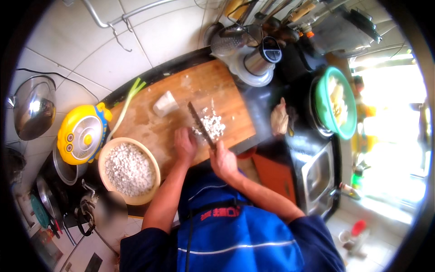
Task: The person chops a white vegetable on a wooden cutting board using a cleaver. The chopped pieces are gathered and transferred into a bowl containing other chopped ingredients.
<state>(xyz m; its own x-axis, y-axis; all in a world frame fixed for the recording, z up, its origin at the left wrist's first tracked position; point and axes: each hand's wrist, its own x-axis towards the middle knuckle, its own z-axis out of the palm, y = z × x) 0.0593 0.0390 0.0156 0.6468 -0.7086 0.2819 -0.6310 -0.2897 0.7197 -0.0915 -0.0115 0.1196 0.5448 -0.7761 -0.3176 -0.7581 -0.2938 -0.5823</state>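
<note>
My right hand grips the handle of a kitchen knife, whose dark blade slants up and left over a wooden cutting board. Small diced white pieces lie loose on the board, mostly to the right of the blade. To the blade's left, my left hand rests low on the board with its fingers bent; whether anything is under them is hidden. A larger white block, perhaps tofu, sits above that hand. Along the board's left side stands a cream bowl full of similar white dice.
A scallion lies across the board's left edge, near a yellow cartoon fan. Beyond the board's far right corner stands a steel-bodied appliance. Further right are a plucked poultry piece, a green basin holding pale food, and a sink.
</note>
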